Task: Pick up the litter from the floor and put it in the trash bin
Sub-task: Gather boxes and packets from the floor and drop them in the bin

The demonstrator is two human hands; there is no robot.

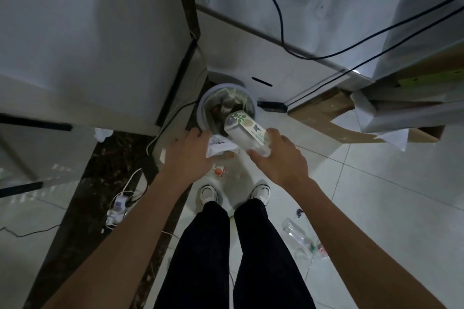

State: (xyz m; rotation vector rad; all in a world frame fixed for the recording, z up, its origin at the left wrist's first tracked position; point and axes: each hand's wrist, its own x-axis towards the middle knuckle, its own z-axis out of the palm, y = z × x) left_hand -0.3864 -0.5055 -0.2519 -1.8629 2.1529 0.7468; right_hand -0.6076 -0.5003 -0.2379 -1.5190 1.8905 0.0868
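— Wrapper [219, 147] first? Left hand [187, 155] pinches it beside the trash bin [200, 110] rim
— Yes, carry it over the opening before letting go. Right hand [281, 160] grips the plastic bottle [244, 130], one end over the trash bin; lower it, don't toss

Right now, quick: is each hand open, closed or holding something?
Left hand: grips a crumpled white printed wrapper.
Right hand: grips a clear plastic bottle with a floral label.

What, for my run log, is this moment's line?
left hand: holds wrapper | right hand: holds bottle at bin | floor: more litter
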